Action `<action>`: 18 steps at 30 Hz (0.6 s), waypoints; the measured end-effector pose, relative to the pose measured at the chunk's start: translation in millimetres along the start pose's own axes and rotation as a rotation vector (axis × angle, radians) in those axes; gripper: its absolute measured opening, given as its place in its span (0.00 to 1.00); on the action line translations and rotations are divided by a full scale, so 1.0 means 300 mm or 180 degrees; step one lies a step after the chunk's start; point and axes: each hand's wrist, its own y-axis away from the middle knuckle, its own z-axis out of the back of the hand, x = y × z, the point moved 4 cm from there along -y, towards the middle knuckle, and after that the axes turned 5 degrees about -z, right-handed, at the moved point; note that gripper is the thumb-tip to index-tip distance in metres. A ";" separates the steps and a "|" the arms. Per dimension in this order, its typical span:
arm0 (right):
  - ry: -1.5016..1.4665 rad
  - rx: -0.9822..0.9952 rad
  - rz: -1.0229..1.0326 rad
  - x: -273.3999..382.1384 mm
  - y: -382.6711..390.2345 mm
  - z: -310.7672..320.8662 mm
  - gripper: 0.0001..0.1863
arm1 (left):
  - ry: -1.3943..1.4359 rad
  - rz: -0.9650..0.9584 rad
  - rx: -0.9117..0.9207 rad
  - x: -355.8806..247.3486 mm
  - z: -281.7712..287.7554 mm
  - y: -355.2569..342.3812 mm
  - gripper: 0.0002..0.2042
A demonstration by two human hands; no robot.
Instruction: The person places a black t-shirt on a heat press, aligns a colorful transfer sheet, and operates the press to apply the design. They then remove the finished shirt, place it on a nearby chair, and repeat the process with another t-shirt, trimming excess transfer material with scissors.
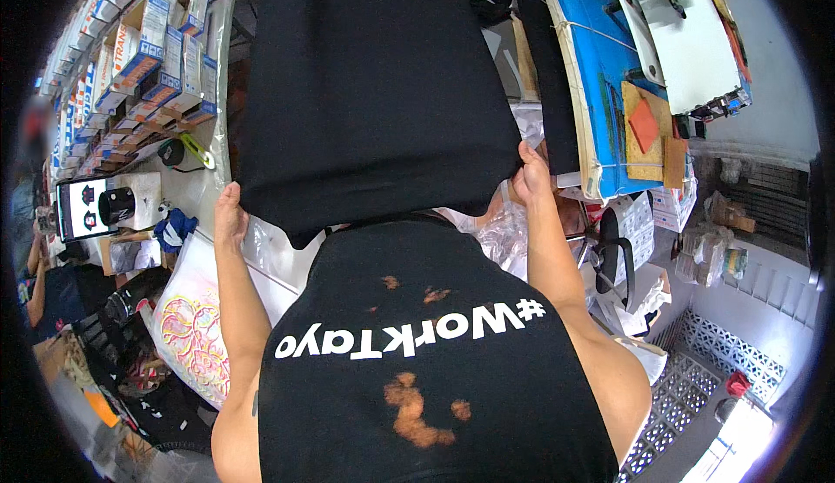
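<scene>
A wide sheet of plain black cloth (374, 92) stretches away in front of me, flat over most of its length. Its near edge sags in soft folds close to my chest. My left hand (230, 213) is closed on the near left corner, thumb up. On the right side edge, a little farther from me, my right hand (531, 176) pinches the cloth with its thumb on top. The cloth hides some of the fingers of both hands. What lies under the cloth is hidden.
Stacked blue-and-white cartons (161, 48) stand at the far left. Nearer are a tablet-like screen (80, 209) and a dark blue rag (176, 229). To the right is a blue screen frame (600, 74) with an orange piece (643, 126). Clear plastic (504, 233) lies below my right hand.
</scene>
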 end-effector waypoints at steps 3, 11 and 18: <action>0.1432 -0.0585 -0.0193 -0.140 -0.084 0.017 0.21 | -0.1224 -0.0306 -0.0753 0.071 -0.062 -0.020 0.11; 0.3590 -0.0131 -0.0355 0.148 -0.059 -0.286 0.18 | -0.3285 -0.0770 -0.0200 0.241 -0.283 0.080 0.12; 0.4403 -0.0312 0.2827 1.023 0.213 -0.651 0.11 | -0.5735 -0.0410 -0.0533 0.115 -0.226 0.708 0.21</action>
